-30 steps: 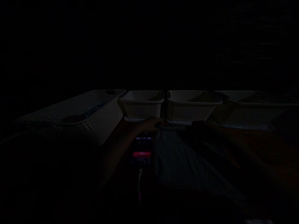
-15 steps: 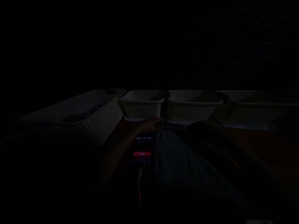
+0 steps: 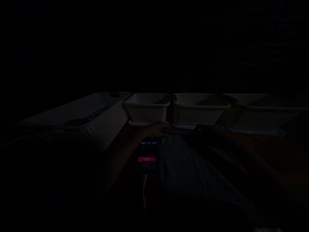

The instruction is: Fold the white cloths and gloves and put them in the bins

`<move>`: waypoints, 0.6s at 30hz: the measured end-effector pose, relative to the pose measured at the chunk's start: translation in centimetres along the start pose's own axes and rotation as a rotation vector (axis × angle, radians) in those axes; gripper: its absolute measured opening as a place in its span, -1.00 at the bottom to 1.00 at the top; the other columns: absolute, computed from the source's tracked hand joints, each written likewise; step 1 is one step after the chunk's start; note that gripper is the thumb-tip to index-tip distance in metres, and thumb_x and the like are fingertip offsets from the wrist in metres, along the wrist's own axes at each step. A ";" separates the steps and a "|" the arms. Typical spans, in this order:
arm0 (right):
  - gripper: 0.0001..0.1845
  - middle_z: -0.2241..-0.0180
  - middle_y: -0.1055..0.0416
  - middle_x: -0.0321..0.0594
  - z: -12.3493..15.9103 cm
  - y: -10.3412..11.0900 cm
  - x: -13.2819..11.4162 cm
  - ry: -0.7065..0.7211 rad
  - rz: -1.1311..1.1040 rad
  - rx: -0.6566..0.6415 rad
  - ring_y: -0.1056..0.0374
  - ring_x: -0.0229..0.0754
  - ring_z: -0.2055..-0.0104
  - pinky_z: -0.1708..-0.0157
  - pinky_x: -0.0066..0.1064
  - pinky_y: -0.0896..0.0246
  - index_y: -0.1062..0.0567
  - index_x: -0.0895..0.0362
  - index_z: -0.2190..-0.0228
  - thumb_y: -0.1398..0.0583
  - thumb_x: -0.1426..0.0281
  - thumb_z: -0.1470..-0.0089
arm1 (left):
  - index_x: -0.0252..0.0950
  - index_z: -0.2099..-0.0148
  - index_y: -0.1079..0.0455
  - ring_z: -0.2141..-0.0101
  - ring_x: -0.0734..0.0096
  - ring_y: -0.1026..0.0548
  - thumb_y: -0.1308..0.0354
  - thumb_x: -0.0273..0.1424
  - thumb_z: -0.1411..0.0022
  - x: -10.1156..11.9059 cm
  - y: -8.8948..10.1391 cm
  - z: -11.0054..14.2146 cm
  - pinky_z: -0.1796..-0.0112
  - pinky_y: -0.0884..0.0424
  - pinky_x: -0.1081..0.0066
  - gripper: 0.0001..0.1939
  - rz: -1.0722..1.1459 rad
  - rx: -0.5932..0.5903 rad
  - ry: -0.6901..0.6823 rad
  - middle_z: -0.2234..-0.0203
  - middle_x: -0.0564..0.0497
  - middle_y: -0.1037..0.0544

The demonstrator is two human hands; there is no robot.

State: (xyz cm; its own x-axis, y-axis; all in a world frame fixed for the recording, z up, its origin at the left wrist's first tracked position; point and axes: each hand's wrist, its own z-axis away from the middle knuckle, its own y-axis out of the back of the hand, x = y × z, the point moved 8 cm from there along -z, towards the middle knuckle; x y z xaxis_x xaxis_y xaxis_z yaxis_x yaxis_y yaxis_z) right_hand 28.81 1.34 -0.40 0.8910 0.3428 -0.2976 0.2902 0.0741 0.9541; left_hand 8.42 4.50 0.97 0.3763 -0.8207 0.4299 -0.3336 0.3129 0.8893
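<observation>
The picture is very dark. A patterned cloth [image 3: 185,167] lies spread in front of me, its far edge gathered or folded into a narrow band. At the left end of that band, my left hand [image 3: 158,129] is closed, thumb and fingers around the edge. My right hand [image 3: 205,131], mostly in shadow, is closed at the other end of the band; its fingers are hard to make out. Beside the cloth's left side lies a phone [image 3: 146,154] with a lit timer, below my left forearm.
A perforated basket [image 3: 108,129] with indistinct items inside stands at the left. Three pale bins, a left one [image 3: 148,112], a middle one [image 3: 196,116] and a right one [image 3: 253,119], line up behind my hands. A white cable [image 3: 144,188] runs from the phone towards me.
Both hands keep almost the same place on the cloth's edge. The view is slightly darker, and little else differs.
</observation>
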 end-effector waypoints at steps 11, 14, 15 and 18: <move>-0.75 0.34 -0.47 -0.10 0.5 -0.3 -1.2 0.036 0.015 -0.088 -0.39 -0.15 0.35 0.41 -0.44 -0.22 -0.47 0.18 0.38 -0.04 0.33 -0.04 | -0.36 0.10 -0.36 0.23 0.43 -0.44 -0.04 -0.34 -0.19 -0.3 -0.3 -0.1 0.23 -0.28 0.50 -0.74 0.031 -0.028 0.022 0.22 -0.02 -0.49; -0.78 0.30 -0.46 -0.04 0.2 -0.1 -0.4 -0.003 0.094 -0.034 -0.39 -0.12 0.32 0.39 -0.43 -0.21 -0.45 0.19 0.35 -0.07 0.34 -0.01 | -0.35 0.08 -0.34 0.18 0.43 -0.43 -0.01 -0.38 -0.21 -0.2 0.1 -0.2 0.19 -0.28 0.48 -0.75 0.076 0.006 0.043 0.18 -0.02 -0.48; -0.77 0.27 -0.45 -0.02 0.2 0.1 -0.2 -0.014 0.109 -0.001 -0.39 -0.11 0.30 0.39 -0.43 -0.20 -0.44 0.19 0.31 -0.08 0.34 -0.01 | -0.34 0.08 -0.34 0.18 0.43 -0.42 0.00 -0.40 -0.21 -0.1 0.3 -0.2 0.18 -0.28 0.47 -0.76 0.088 0.020 0.048 0.18 -0.02 -0.48; -0.71 0.22 -0.44 0.03 0.3 0.9 0.2 -0.038 0.081 0.056 -0.39 -0.11 0.29 0.41 -0.45 -0.20 -0.38 0.19 0.21 -0.09 0.34 0.01 | -0.31 0.09 -0.34 0.19 0.43 -0.42 0.03 -0.40 -0.22 0.1 0.9 -0.3 0.18 -0.28 0.45 -0.77 0.136 0.067 0.048 0.20 -0.01 -0.48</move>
State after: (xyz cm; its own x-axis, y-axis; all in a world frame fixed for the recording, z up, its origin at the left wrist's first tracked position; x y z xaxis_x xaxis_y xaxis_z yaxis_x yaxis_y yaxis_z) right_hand 29.31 1.17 0.38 0.9246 0.3096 -0.2221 0.2351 -0.0048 0.9720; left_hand 8.40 4.80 1.84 0.3642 -0.7482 0.5545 -0.4409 0.3860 0.8103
